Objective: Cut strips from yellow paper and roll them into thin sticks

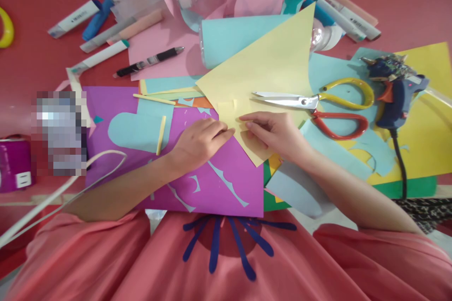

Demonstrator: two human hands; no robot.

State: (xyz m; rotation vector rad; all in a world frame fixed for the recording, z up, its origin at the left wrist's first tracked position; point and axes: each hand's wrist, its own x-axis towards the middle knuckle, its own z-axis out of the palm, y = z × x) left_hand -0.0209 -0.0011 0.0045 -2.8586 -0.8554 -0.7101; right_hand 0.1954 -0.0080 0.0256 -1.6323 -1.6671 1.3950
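Note:
In the head view, my left hand (205, 141) has its fingers closed at the edge of a small pale yellow paper piece (226, 109). My right hand (277, 132) pinches the same piece from the other side with thumb and forefinger. The fingers partly hide it, and its pale colour blends with the large pale yellow sheet (268, 61) beneath. Scissors (303, 102) with one yellow and one red handle lie on that sheet, just beyond my right hand. Under my left hand is a purple sheet (197, 197) with light blue scraps.
A glue gun (399, 96) rests at the right on a yellow sheet (431, 150). A light blue-wrapped bottle (240, 33) lies behind. Several markers (76, 19) and a black pen (150, 62) are at the back left. A white cable (70, 183) crosses the left side.

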